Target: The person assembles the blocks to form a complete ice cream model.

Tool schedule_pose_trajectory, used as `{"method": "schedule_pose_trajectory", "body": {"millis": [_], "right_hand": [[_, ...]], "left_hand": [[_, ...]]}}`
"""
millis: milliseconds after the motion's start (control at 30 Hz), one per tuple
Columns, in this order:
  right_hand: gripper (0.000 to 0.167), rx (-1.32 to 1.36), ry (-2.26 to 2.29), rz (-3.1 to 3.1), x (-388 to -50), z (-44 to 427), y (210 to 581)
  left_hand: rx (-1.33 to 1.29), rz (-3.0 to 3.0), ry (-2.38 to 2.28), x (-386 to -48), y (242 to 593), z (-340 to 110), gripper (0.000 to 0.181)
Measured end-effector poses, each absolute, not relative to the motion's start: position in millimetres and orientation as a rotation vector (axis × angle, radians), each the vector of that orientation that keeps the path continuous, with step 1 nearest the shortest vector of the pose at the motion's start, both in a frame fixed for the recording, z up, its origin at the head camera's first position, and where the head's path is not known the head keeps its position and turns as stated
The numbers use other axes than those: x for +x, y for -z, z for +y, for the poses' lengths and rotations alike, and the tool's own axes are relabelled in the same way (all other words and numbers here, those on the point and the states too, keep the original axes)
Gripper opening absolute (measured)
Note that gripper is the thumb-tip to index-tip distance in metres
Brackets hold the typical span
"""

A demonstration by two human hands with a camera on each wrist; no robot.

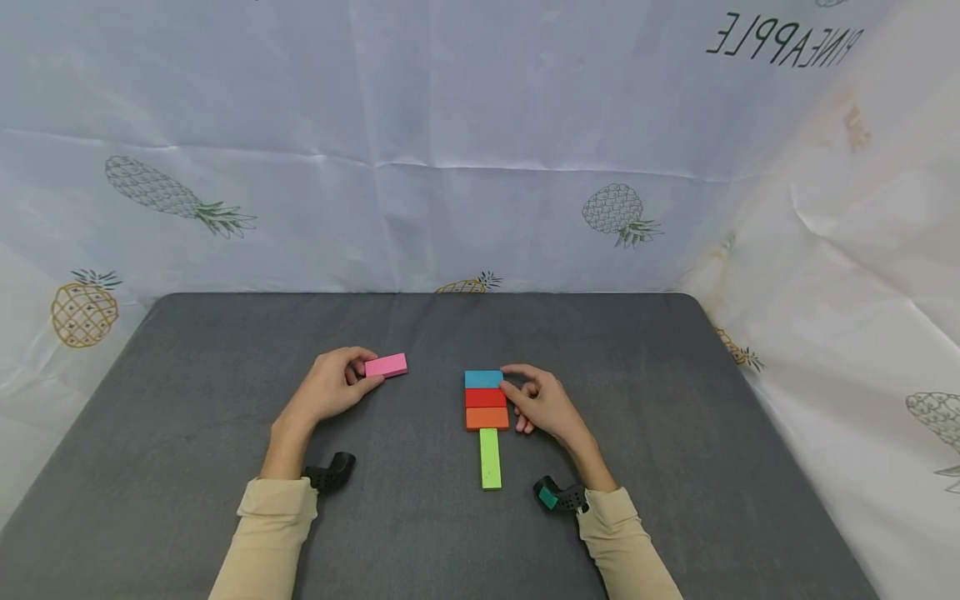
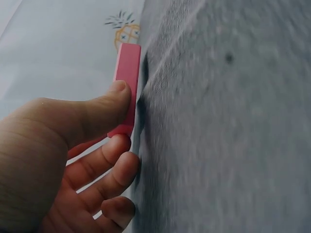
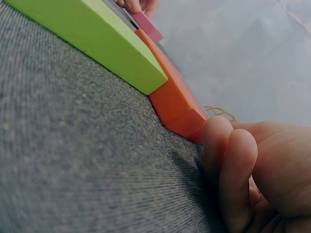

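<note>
Between thumb and fingers my left hand [image 1: 330,385] pinches one end of a pink block [image 1: 387,366], left of the other blocks. The left wrist view shows the pink block [image 2: 129,63] close to the cloth, with the thumb on its face. My right hand [image 1: 546,404] pinches the right end of a blue block [image 1: 483,379] with thumb and index finger. Below the blue block lie a red block [image 1: 485,398] and an orange block [image 1: 487,418], side by side. A green block [image 1: 490,458] extends lengthwise from the orange one towards me. In the right wrist view, fingers hide the blue block's end.
A dark grey cloth-covered table [image 1: 405,533] lies beneath everything. Behind it hangs a pale curtain [image 1: 480,225] printed with pineapples, which also runs along the sides. Black wrist devices [image 1: 330,473] sit at both cuffs.
</note>
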State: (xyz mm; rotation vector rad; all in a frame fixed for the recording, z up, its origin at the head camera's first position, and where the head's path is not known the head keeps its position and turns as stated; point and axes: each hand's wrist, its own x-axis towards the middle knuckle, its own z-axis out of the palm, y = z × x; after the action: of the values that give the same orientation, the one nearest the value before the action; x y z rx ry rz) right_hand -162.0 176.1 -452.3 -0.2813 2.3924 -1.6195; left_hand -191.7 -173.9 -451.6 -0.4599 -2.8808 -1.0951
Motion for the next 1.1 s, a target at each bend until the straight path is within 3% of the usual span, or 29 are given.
{"method": "schedule_pose_trajectory", "body": {"millis": [200,1100], "right_hand": [[0.037,-0.301,1.627,2.384,-156.2,174.0,436.2],[0.037,-0.292,1.625,2.398,-157.1,172.4,437.7]], "left_hand": [[-0.51,-2.904,1.117,-201.2,448.3,-158.3,0.027],[-0.666,-2.985,1.168,-219.7,447.2,-93.2,0.027]]}}
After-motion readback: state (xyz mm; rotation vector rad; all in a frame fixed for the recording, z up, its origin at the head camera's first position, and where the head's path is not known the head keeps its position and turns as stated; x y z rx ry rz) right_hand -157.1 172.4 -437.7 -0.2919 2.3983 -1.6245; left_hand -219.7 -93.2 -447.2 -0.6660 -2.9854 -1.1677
